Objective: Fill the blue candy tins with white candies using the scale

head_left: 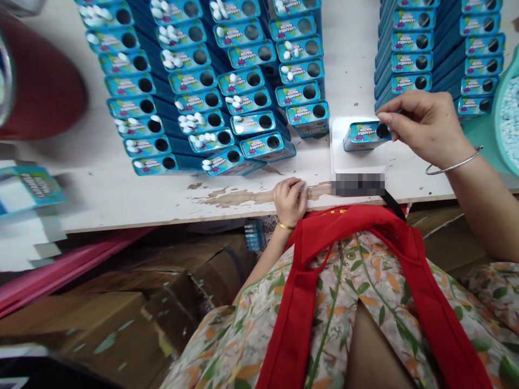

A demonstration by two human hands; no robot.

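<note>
A blue candy tin (360,135) with a round hole in its top stands on a small white platform (339,154) at the table's front. My right hand (425,127) is over the right end of that tin, thumb and fingers pinched together by the hole. What the pinch holds, if anything, is hidden. Loosely curled, my left hand (290,200) rests on the worn front edge of the table, left of the platform. No object shows in its fingers.
Rows of similar tins (243,78) fill the left and middle, several topped with white candies (192,121). More tins (411,62) stand at right, beside a turquoise basin (503,129) of white pieces. A dark red container (40,75) is far left; cardboard boxes (109,319) lie below the table.
</note>
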